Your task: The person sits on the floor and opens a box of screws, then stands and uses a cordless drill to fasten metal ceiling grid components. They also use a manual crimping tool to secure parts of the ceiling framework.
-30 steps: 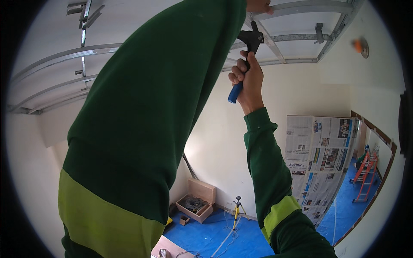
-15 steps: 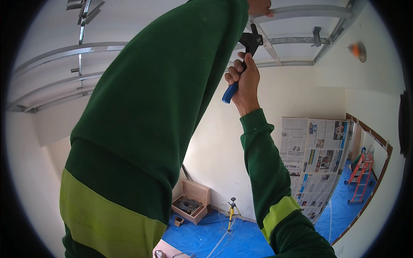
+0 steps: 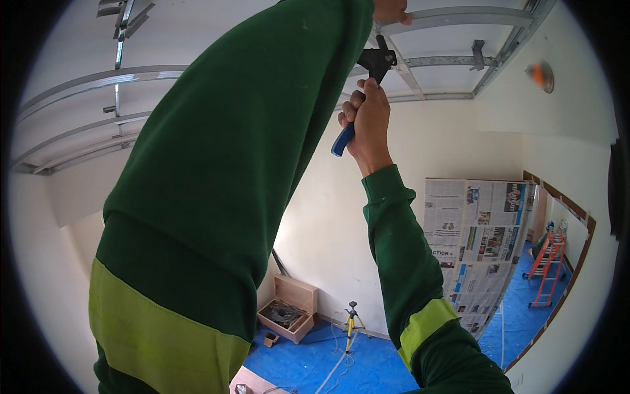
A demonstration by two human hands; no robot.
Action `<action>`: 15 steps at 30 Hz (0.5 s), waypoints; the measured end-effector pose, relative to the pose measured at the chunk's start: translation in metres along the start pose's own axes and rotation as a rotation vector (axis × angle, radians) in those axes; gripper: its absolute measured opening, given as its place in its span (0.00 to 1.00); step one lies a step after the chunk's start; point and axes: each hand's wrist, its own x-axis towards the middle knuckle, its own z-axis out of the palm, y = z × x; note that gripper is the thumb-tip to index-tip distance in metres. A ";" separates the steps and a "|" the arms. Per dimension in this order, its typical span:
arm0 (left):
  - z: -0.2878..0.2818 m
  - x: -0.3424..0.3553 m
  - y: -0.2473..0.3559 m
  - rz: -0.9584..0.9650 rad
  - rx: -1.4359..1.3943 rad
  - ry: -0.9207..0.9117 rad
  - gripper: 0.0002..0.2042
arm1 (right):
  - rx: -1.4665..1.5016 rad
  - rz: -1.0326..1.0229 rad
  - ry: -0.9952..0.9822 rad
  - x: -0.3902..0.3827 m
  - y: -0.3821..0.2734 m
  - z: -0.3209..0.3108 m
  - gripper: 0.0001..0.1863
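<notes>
My right hand is raised and wrapped round the handle of a plier-like hand tool with a black head and blue grips. The tool's head is just beneath the metal ceiling frame, partly hidden behind my left sleeve. At the top edge, my left hand is partly cut off; its visible fingers curl against the end of a curved-looking metal ceiling channel. My left arm, in a green sleeve, covers much of the middle.
More metal channels span the ceiling at left. Below, an open wooden box and a yellow tripod stand on blue floor sheeting. Newspaper covers a panel beside an opening with an orange ladder.
The view has shifted slightly, so most of the room sits a little further left. Both hands keep their holds, and the tool stays under the ceiling frame.
</notes>
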 end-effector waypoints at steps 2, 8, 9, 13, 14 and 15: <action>0.000 0.000 0.001 -0.001 0.003 0.009 0.28 | -0.036 -0.006 0.008 0.000 -0.001 0.002 0.17; 0.001 0.001 0.000 0.001 0.001 0.003 0.28 | -0.151 -0.036 0.041 0.001 -0.006 0.003 0.17; 0.002 0.001 0.000 -0.006 0.003 0.001 0.28 | -0.122 -0.016 0.034 0.001 -0.006 0.002 0.17; 0.007 0.001 0.000 -0.007 0.047 0.023 0.29 | -0.092 -0.060 -0.013 0.001 -0.005 0.002 0.16; 0.008 0.001 0.000 0.029 0.068 0.038 0.29 | -0.038 -0.026 0.013 0.001 -0.004 0.000 0.15; 0.009 0.001 -0.001 0.060 0.093 0.054 0.29 | 0.013 0.004 -0.005 0.000 -0.003 -0.001 0.14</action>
